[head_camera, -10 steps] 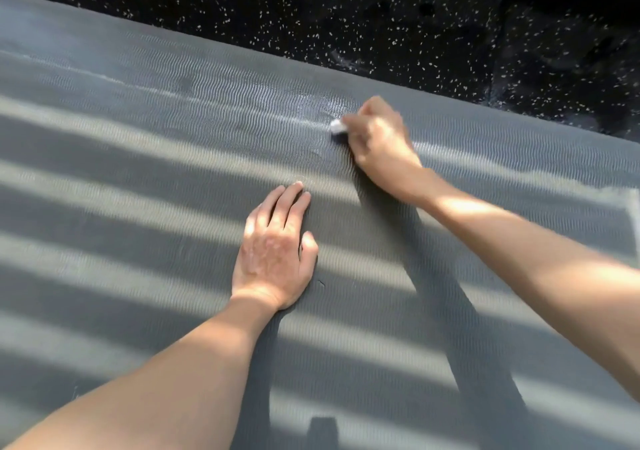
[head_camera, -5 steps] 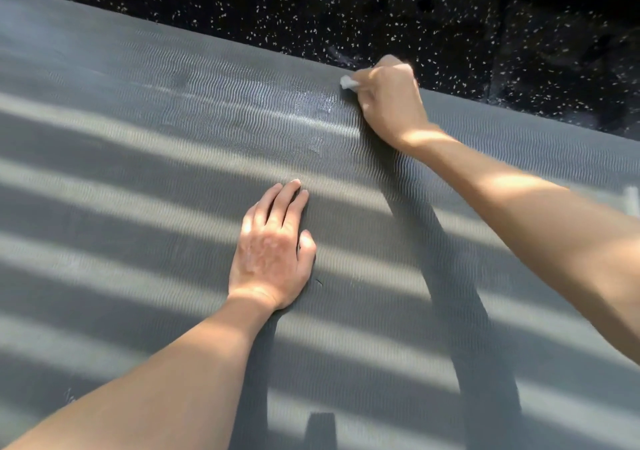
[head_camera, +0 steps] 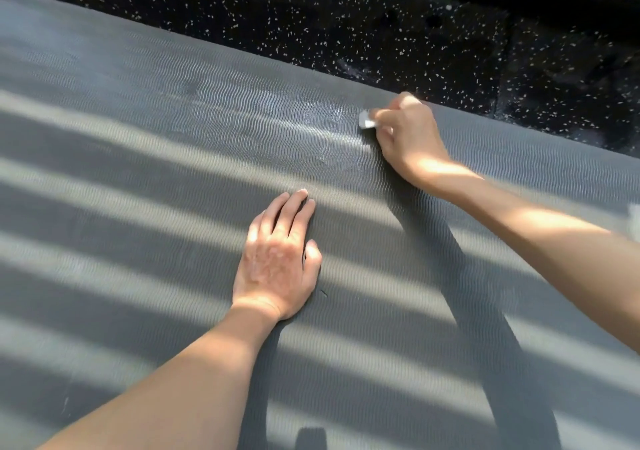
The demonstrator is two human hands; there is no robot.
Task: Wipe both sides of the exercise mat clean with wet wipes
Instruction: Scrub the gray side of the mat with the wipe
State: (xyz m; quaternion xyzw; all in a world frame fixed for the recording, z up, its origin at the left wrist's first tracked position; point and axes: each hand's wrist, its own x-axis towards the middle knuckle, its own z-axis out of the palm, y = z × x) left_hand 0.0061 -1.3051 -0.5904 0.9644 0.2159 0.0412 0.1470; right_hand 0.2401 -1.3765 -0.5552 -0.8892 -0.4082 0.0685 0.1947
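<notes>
A grey exercise mat (head_camera: pixel 138 172) with a fine wavy ribbed surface fills most of the view, striped by bands of sunlight. My right hand (head_camera: pixel 408 137) grips a small bunched white wet wipe (head_camera: pixel 366 119) near the mat's far edge; only a corner of the wipe shows beyond my fingers. A wet, shiny patch (head_camera: pixel 322 120) lies on the mat just left of the wipe. My left hand (head_camera: pixel 280 262) rests flat on the middle of the mat, fingers straight and close together.
Black rubber floor (head_camera: pixel 381 33) with white speckles runs along the far side of the mat. A pale object (head_camera: pixel 635 221) shows at the right border, cut off by the frame. A small dark shadow sits at the bottom edge.
My right hand with the wipe went from mid-mat out to the far edge, then came back a little toward me. My left hand stayed pressed in place.
</notes>
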